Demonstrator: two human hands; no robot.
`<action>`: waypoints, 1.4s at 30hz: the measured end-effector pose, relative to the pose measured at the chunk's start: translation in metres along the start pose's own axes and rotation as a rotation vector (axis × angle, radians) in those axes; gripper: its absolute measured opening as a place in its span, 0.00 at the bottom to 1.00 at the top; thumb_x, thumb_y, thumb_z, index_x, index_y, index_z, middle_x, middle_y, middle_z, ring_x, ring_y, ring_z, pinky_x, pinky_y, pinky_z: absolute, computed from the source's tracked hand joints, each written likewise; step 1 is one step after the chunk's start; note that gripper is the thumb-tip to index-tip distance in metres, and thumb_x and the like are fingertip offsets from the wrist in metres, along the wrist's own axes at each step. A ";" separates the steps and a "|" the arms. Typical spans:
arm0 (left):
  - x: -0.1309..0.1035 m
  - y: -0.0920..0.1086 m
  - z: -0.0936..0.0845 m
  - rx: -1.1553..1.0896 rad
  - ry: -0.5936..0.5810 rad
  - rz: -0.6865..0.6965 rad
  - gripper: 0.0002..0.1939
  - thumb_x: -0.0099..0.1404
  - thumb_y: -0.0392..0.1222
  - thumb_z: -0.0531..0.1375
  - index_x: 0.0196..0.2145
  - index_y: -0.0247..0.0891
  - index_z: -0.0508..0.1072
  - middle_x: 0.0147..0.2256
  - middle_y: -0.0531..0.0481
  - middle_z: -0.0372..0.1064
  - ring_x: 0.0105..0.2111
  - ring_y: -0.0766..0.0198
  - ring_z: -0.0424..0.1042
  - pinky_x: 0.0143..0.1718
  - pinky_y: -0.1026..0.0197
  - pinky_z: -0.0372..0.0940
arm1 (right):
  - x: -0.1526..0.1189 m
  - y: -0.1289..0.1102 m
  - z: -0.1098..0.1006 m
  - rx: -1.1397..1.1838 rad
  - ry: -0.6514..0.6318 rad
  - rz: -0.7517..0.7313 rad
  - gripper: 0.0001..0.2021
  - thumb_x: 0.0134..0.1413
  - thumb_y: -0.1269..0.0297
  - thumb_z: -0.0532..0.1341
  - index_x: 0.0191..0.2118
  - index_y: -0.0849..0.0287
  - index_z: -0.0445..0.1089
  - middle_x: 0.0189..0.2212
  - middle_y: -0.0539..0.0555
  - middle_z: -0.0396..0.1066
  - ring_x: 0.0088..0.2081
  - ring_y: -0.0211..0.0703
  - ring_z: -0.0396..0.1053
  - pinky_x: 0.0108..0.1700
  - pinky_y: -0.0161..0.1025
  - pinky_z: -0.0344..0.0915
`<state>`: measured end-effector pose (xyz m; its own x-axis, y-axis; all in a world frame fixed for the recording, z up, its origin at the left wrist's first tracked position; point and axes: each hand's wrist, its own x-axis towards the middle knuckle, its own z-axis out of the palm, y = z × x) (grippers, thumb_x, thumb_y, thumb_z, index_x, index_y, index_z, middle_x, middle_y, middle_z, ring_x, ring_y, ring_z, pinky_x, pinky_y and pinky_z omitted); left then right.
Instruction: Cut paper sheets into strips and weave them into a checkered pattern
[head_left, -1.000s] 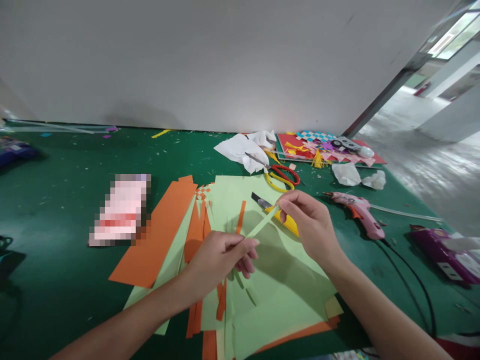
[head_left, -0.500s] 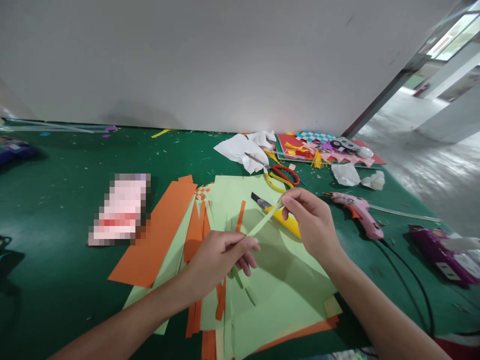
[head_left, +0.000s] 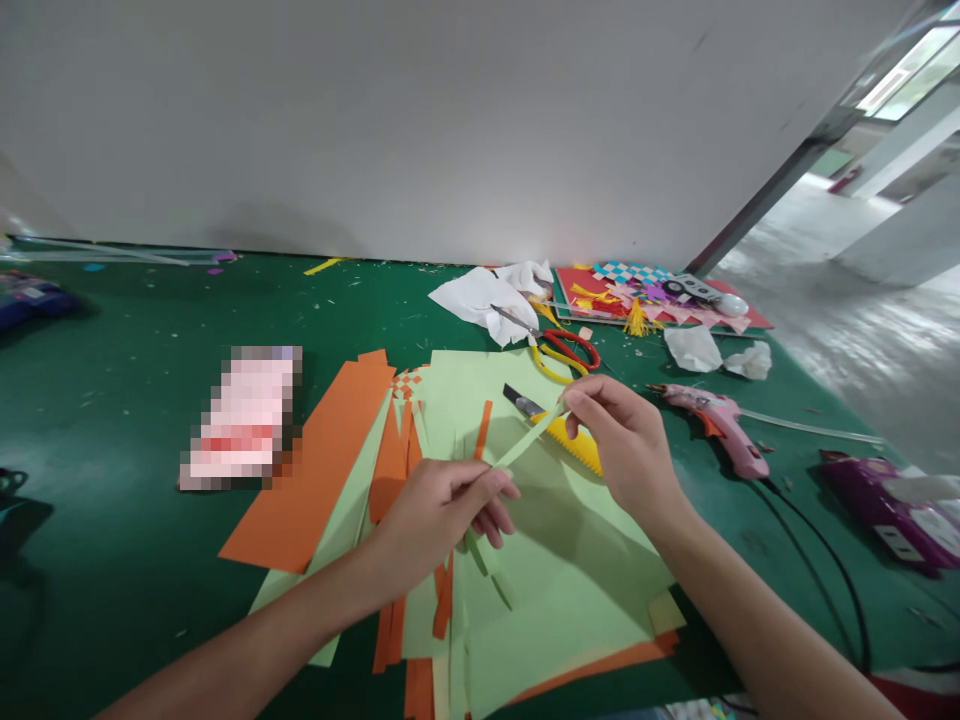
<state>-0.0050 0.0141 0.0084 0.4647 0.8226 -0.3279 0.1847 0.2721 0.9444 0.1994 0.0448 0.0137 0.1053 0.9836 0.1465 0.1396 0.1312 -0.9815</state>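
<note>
A thin light green paper strip (head_left: 531, 438) is stretched between my hands. My left hand (head_left: 457, 505) pinches its lower part, and a loose end hangs below the fingers. The upper end is pinched by my right hand (head_left: 619, 430). Beneath both hands lie light green sheets (head_left: 570, 600). Orange strips (head_left: 388, 470) and a small orange-and-green woven piece (head_left: 407, 383) lie left of my left hand. A yellow utility knife (head_left: 574, 443) rests on the sheets, partly behind my right hand.
Scissors (head_left: 574, 350) and white tissue (head_left: 480, 300) lie beyond the sheets. On the right are a pink glue gun (head_left: 724, 430) with its cord and a purple box (head_left: 892, 510). An orange sheet (head_left: 311, 470) and a blurred pink item (head_left: 244, 420) lie left. A grey wall rises behind.
</note>
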 end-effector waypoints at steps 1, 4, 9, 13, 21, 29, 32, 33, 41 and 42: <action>0.000 0.000 0.000 0.000 -0.005 0.006 0.19 0.69 0.52 0.51 0.35 0.35 0.75 0.27 0.48 0.76 0.26 0.64 0.75 0.27 0.65 0.67 | 0.000 0.000 0.000 0.005 0.003 -0.003 0.09 0.55 0.59 0.62 0.29 0.57 0.69 0.25 0.48 0.66 0.25 0.34 0.62 0.28 0.34 0.58; -0.002 0.002 0.000 0.016 -0.008 0.023 0.20 0.69 0.52 0.51 0.36 0.35 0.76 0.27 0.47 0.76 0.26 0.64 0.75 0.27 0.65 0.66 | 0.001 0.001 -0.002 0.010 0.008 -0.009 0.09 0.55 0.59 0.62 0.29 0.57 0.70 0.25 0.47 0.66 0.25 0.34 0.62 0.28 0.34 0.58; -0.003 0.004 -0.001 0.058 0.027 0.024 0.21 0.67 0.53 0.54 0.29 0.34 0.76 0.25 0.48 0.75 0.25 0.64 0.74 0.26 0.66 0.65 | 0.002 0.000 -0.003 -0.021 0.017 -0.012 0.09 0.55 0.59 0.62 0.29 0.58 0.70 0.24 0.48 0.66 0.25 0.35 0.63 0.27 0.34 0.58; -0.002 0.003 -0.002 0.057 0.019 0.045 0.19 0.68 0.51 0.53 0.30 0.35 0.76 0.25 0.49 0.75 0.25 0.65 0.74 0.25 0.67 0.64 | 0.002 -0.001 -0.001 -0.010 0.013 -0.012 0.08 0.55 0.60 0.62 0.28 0.58 0.70 0.24 0.48 0.66 0.24 0.35 0.62 0.27 0.34 0.59; -0.005 0.006 -0.001 0.070 -0.083 0.117 0.17 0.71 0.44 0.49 0.35 0.35 0.75 0.26 0.49 0.75 0.26 0.67 0.73 0.30 0.67 0.66 | 0.006 0.000 -0.002 0.067 0.017 0.029 0.07 0.54 0.62 0.62 0.28 0.58 0.70 0.25 0.47 0.67 0.24 0.33 0.62 0.28 0.33 0.59; -0.005 0.007 -0.004 0.147 -0.042 0.153 0.17 0.69 0.39 0.51 0.29 0.35 0.77 0.26 0.50 0.75 0.24 0.67 0.73 0.27 0.67 0.65 | 0.006 0.002 -0.001 0.083 0.007 0.040 0.07 0.54 0.62 0.63 0.28 0.58 0.71 0.25 0.47 0.67 0.24 0.32 0.62 0.28 0.33 0.59; -0.007 0.009 -0.004 0.158 -0.052 0.201 0.16 0.68 0.39 0.52 0.28 0.35 0.77 0.24 0.50 0.75 0.23 0.66 0.73 0.26 0.67 0.64 | 0.006 0.003 -0.001 0.084 0.007 0.040 0.08 0.54 0.62 0.63 0.28 0.58 0.71 0.24 0.47 0.67 0.24 0.32 0.62 0.27 0.32 0.59; -0.009 0.009 -0.004 0.152 -0.070 0.232 0.16 0.68 0.39 0.51 0.28 0.35 0.77 0.23 0.50 0.74 0.23 0.66 0.73 0.25 0.67 0.64 | 0.007 0.002 -0.002 0.093 0.010 0.038 0.08 0.54 0.62 0.63 0.28 0.58 0.71 0.24 0.47 0.67 0.24 0.32 0.62 0.28 0.32 0.59; -0.006 0.008 -0.014 -0.180 0.274 0.378 0.17 0.69 0.42 0.51 0.27 0.38 0.75 0.17 0.55 0.67 0.19 0.70 0.67 0.27 0.66 0.63 | 0.003 -0.005 -0.003 0.202 -0.098 0.098 0.08 0.57 0.64 0.58 0.27 0.58 0.65 0.23 0.47 0.65 0.26 0.35 0.65 0.26 0.32 0.60; -0.003 0.008 -0.016 -0.261 0.332 0.349 0.17 0.69 0.42 0.51 0.27 0.38 0.74 0.17 0.55 0.66 0.18 0.70 0.65 0.25 0.67 0.62 | 0.002 -0.007 -0.002 0.208 -0.158 0.132 0.09 0.58 0.64 0.57 0.27 0.58 0.64 0.23 0.47 0.65 0.25 0.36 0.66 0.25 0.32 0.60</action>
<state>-0.0189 0.0222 0.0175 0.1541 0.9880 -0.0084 -0.1719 0.0352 0.9845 0.2007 0.0452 0.0210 -0.0473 0.9988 0.0108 -0.0716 0.0074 -0.9974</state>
